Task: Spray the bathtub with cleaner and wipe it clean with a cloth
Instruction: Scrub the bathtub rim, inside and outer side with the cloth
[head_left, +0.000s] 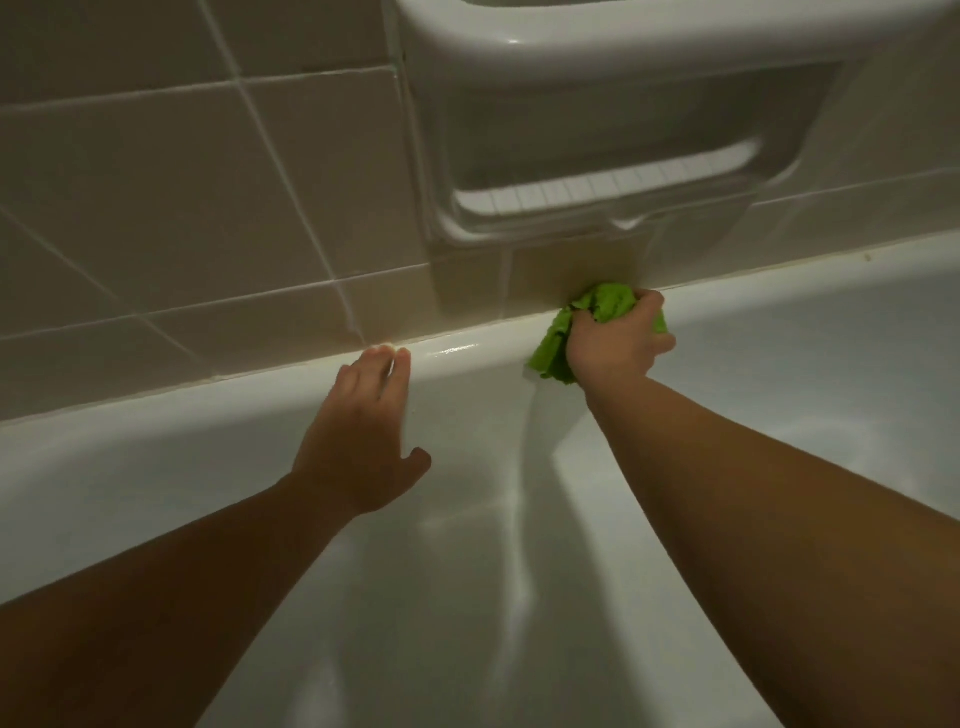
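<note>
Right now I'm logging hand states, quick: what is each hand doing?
Left hand: open, fingers straight, resting on the bathtub wall near the rim.
Right hand: fingers curled round the green cloth at the rim.

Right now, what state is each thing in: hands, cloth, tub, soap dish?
Right hand: grips the cloth, pressing it on the tub's far rim.
Left hand: flat, fingers straight, resting on the tub's wall below the rim.
Cloth: green, bunched up, at the wall joint.
Tub: white, rim glossy.
Soap dish: set in the tiles, nothing visible in it.
</note>
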